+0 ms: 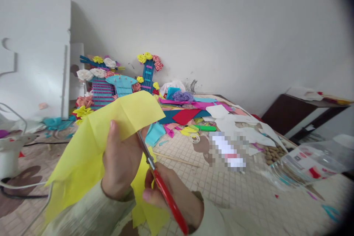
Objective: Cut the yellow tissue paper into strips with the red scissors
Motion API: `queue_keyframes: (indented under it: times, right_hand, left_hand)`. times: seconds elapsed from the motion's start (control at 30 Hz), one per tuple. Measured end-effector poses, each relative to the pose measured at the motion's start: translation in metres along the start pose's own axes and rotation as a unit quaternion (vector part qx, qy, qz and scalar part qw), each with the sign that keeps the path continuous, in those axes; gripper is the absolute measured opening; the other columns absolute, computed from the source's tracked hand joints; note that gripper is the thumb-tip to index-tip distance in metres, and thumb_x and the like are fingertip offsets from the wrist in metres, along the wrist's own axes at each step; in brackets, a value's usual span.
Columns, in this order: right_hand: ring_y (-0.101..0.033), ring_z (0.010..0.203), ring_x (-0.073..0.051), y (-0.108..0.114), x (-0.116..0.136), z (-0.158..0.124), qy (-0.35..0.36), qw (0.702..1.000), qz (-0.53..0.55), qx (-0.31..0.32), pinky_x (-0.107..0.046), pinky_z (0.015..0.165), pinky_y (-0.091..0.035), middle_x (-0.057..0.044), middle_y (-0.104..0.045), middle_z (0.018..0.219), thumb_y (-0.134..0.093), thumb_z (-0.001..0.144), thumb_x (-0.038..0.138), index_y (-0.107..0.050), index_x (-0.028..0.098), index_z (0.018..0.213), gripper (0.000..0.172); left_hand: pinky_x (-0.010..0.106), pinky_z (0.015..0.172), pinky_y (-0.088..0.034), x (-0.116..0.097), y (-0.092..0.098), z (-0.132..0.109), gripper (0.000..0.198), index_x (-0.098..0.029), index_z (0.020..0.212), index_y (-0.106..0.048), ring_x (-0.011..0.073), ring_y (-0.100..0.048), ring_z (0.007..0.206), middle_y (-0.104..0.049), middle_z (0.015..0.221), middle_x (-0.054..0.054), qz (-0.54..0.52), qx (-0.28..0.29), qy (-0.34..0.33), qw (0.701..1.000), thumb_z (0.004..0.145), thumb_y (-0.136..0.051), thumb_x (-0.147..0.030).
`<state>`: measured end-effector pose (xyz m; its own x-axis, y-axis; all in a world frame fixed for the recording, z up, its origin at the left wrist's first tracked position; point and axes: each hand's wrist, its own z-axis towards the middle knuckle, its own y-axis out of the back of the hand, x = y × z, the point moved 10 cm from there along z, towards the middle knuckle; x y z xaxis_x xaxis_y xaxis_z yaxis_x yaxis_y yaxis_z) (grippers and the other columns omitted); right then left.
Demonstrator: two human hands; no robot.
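- While the yellow sheet [95, 132] is being pinched by the left hand [121, 162], scissors [166, 191] are being gripped alongside by the right hand [181, 190].
- Cutting is seemingly being done, tautness probably being called for next.

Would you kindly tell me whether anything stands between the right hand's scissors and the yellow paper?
Nothing visible does: the scissors in the right hand reach the yellow paper at its edge, beside the left hand.
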<state>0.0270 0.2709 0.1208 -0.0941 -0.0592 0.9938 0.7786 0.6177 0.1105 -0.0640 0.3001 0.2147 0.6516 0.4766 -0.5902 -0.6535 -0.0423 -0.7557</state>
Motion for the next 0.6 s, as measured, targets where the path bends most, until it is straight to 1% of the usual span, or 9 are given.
queue_keyframes:
  times: [0.07,0.13,0.23,0.33,0.4,0.47,0.6]
  right_hand:
    - [-0.040,0.057,-0.011,0.000,-0.002,-0.001,-0.014,1.000,0.001,0.002,-0.025,0.050,-0.029,0.004,-0.045,0.065,-0.065,0.070,0.037,-0.049,0.017,0.079,0.028]
    - [-0.040,0.057,-0.011,0.000,-0.005,-0.001,-0.025,1.000,-0.011,-0.002,-0.025,0.051,-0.029,0.005,-0.045,0.064,-0.066,0.070,0.034,-0.049,0.017,0.078,0.026]
    - [-0.042,0.060,-0.012,0.002,-0.011,-0.002,-0.027,0.999,-0.033,-0.009,-0.027,0.054,-0.031,0.003,-0.048,0.069,-0.064,0.073,0.037,-0.049,0.018,0.079,0.025]
    - [-0.043,0.062,-0.013,0.003,-0.022,0.000,-0.034,0.999,-0.040,-0.012,-0.027,0.056,-0.034,0.002,-0.049,0.071,-0.065,0.073,0.036,-0.048,0.019,0.079,0.025]
    - [-0.042,0.061,-0.013,0.005,-0.026,0.001,-0.038,0.998,-0.039,-0.019,-0.027,0.056,-0.034,0.002,-0.049,0.071,-0.065,0.072,0.034,-0.048,0.019,0.080,0.024]
    - [-0.042,0.061,-0.012,0.006,-0.027,0.002,-0.041,0.998,-0.031,-0.025,-0.027,0.056,-0.033,0.002,-0.048,0.070,-0.066,0.072,0.033,-0.049,0.018,0.080,0.024]
    - [-0.042,0.061,-0.012,0.009,-0.020,0.002,-0.035,0.998,-0.023,-0.046,-0.027,0.056,-0.034,0.002,-0.047,0.069,-0.065,0.071,0.035,-0.047,0.019,0.077,0.025]
  left_hand:
    - [0.039,0.110,-0.032,0.004,0.002,0.001,0.040,-0.021,0.112,-0.063,0.0226,-0.056,0.114,-0.071,0.107,0.003,0.003,-0.007,0.018,1.000,0.089,-0.042,-0.047]
    - [0.040,0.112,-0.030,0.004,0.006,0.003,0.040,-0.020,0.108,-0.064,0.0225,-0.056,0.115,-0.073,0.100,0.003,0.004,-0.020,0.022,1.000,0.088,-0.043,-0.047]
    - [0.043,0.113,-0.026,-0.002,0.013,0.006,0.032,-0.022,0.104,-0.066,0.0215,-0.055,0.116,-0.074,0.097,-0.002,0.004,-0.042,-0.001,0.999,0.089,-0.044,-0.042]
    - [0.043,0.114,-0.024,0.000,0.017,0.007,0.030,-0.020,0.100,-0.067,0.0223,-0.053,0.118,-0.074,0.096,-0.002,0.020,-0.056,0.003,0.998,0.089,-0.045,-0.038]
    - [0.041,0.115,-0.023,0.004,0.018,0.006,0.030,-0.020,0.101,-0.067,0.0215,-0.049,0.123,-0.073,0.098,-0.002,0.035,-0.054,0.010,0.998,0.089,-0.045,-0.037]
    - [0.039,0.115,-0.022,0.007,0.015,0.005,0.029,-0.022,0.105,-0.066,0.0202,-0.043,0.128,-0.071,0.106,-0.002,0.049,-0.042,0.009,0.998,0.089,-0.046,-0.035]
    - [0.039,0.115,-0.022,0.012,0.010,0.001,0.033,-0.024,0.114,-0.061,0.0190,-0.035,0.133,-0.067,0.116,-0.001,0.067,-0.020,0.009,0.997,0.090,-0.042,-0.036]
